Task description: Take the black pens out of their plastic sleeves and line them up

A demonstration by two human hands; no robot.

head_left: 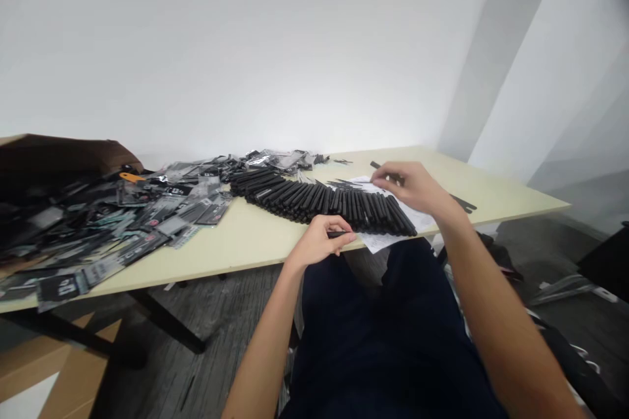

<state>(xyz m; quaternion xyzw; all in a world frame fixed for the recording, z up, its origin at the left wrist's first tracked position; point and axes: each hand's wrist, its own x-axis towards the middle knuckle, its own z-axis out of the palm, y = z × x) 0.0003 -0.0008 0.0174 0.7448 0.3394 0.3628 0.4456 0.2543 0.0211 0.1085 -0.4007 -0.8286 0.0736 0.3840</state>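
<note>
At the table's front edge, my left hand (320,240) is closed on a short black pen-like stick (339,234). My right hand (410,184), higher and further right, pinches another slim black stick (377,166) whose end pokes out past the fingers. Between and behind my hands runs a long curved row of stacked black pen-like sticks (309,200). Beneath the row's right end lies a white printed sheet (376,243). Thin dark pointed pieces (344,184) are scattered just behind the row.
A heap of flat black-and-clear packets (162,216) covers the table's left side, spilling from a brown box (63,150). An orange piece (132,177) lies on the heap. More clear bags (282,160) are by the wall. Dark flat strips (462,203) lie right of my right hand.
</note>
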